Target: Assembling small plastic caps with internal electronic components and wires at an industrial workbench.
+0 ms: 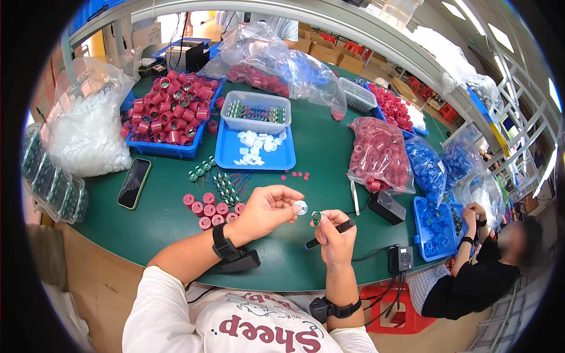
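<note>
Over the front of the green table (282, 267), my left hand (268, 213) pinches a small translucent round plastic disc (301, 207) between thumb and fingers. Just to its right, my right hand (338, 235) grips a small green circuit board (316, 218) with thin wires trailing down. A black pen-shaped tool (312, 243) also lies across that hand, under its fingers. The disc and the board are close but apart. Left of my hands stand several dark-pink cups (209, 210). Beyond them is a cluster of green circuit boards (226, 187) with wires.
A blue tray (226, 147) holds white discs, with a clear box (259, 122) of boards on it. Pink cups heap in a blue bin (162, 150). Tweezers (355, 197), a phone (135, 183), a black box (386, 209) and bagged cups (381, 154) lie around. A co-worker (477, 270) sits right.
</note>
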Available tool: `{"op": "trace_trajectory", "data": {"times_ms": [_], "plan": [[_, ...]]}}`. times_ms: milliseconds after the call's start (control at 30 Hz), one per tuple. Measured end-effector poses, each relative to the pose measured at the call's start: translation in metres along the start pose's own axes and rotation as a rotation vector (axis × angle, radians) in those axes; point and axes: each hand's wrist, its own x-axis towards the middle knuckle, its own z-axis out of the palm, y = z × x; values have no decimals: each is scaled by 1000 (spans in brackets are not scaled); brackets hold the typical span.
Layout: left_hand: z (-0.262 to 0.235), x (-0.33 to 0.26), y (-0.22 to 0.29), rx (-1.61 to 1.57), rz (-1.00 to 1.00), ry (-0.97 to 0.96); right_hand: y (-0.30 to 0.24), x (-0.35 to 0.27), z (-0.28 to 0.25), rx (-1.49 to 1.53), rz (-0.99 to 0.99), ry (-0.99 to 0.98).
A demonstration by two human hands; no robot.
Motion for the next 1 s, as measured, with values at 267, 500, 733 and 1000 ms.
{"op": "trace_trajectory", "data": {"times_ms": [267, 500, 733, 1000], "plan": [[-4, -3, -1, 172, -53, -39, 6, -1, 4, 120, 62, 19], [-1, -6, -8, 294, 187, 14, 6, -1, 7, 173, 82, 17], [3, -11, -6, 401, 87, 75, 11, -1, 8, -75, 18, 58], [9, -14, -4, 434, 75, 92, 12, -2, 12, -317, -81, 101]]}}
